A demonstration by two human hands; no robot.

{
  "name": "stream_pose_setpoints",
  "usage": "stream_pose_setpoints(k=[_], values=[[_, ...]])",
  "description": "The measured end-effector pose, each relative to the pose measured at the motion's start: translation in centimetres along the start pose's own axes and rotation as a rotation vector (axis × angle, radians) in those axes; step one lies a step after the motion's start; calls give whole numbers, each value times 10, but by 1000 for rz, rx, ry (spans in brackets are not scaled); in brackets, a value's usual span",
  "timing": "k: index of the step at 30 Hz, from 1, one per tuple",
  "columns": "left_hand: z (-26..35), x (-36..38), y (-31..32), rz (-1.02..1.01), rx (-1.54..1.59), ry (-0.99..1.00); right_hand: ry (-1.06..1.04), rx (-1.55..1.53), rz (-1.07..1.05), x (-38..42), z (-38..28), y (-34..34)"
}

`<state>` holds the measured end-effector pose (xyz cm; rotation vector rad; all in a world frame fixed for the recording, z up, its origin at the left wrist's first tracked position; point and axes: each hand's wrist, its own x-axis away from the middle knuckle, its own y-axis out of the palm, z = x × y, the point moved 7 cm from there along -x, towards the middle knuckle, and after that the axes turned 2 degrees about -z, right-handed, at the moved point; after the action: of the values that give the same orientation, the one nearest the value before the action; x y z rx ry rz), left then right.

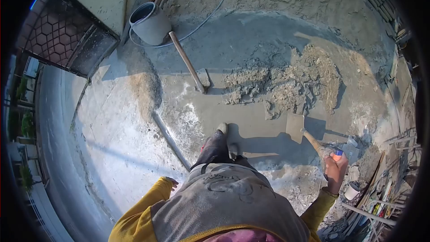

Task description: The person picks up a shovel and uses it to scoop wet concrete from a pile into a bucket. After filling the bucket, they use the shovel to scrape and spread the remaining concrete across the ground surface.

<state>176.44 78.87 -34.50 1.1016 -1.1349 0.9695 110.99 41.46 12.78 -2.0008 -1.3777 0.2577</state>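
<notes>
My right hand (336, 170) is closed round the wooden handle of a shovel (294, 127), low on the right. The shovel's flat blade lies on the wet grey ground, just below a heap of lumpy mortar (304, 78). A small blue and orange thing (337, 153) shows at the top of that hand; I cannot make out what it is. My left hand (171, 182) hangs beside my body at the lower left, partly behind its yellow sleeve, and its fingers hold nothing that I can see. A hoe (186, 60) with a wooden handle rests left of the heap.
A grey bucket (152, 24) stands at the upper left, with a thin hose (210, 15) beside it. A pipe (172, 143) lies near my feet. Metal grating (56, 33) stands far left. A white cup (352, 191) and piled sticks (380, 197) lie at the lower right.
</notes>
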Motion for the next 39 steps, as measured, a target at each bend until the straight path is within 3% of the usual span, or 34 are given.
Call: stream_pose_setpoints(k=[2, 3, 5, 10, 12, 14, 15, 18, 19, 21, 26, 29, 32, 33, 36, 38, 39], values=[[-10, 61, -10, 248, 225, -58, 26, -84, -39, 18, -20, 10], [14, 99, -5, 309, 303, -73, 4, -86, -42, 14, -22, 20], [55, 146, -8, 382, 397, -12, 172, -34, -182, 4, -8, 56], [117, 121, -54, 406, 474, 430, 144, -31, -244, 6, -74, 116], [139, 130, -64, 327, 505, 674, 142, -33, -195, -5, -72, 131], [159, 168, -68, 325, 509, 767, 132, -39, -184, -11, -82, 150], [166, 193, -71, 360, 503, 740, 132, -26, -197, -12, -90, 158], [119, 160, -105, 406, 589, 606, 138, -134, -185, -28, -88, 181], [95, 149, -116, 455, 583, 509, 149, -150, -106, -21, -90, 180], [24, 81, -146, 371, 554, 442, 171, -163, 12, -10, -92, 182], [-40, 70, -180, 348, 175, 208, 199, -107, -12, 6, -74, 194], [-19, 76, -192, 362, 278, 264, 187, -103, -43, 11, -76, 209], [32, 87, -194, 367, 511, 454, 160, -101, -77, 16, -81, 229], [55, 94, -194, 365, 479, 549, 148, -99, -88, 17, -84, 237], [119, 124, -181, 424, -82, 830, 129, -65, -121, 34, -107, 269], [127, 184, -170, 343, 592, 528, 135, -6, -105, 50, -116, 297], [127, 180, -173, 342, 593, 532, 142, 91, -93, 60, -120, 311]])
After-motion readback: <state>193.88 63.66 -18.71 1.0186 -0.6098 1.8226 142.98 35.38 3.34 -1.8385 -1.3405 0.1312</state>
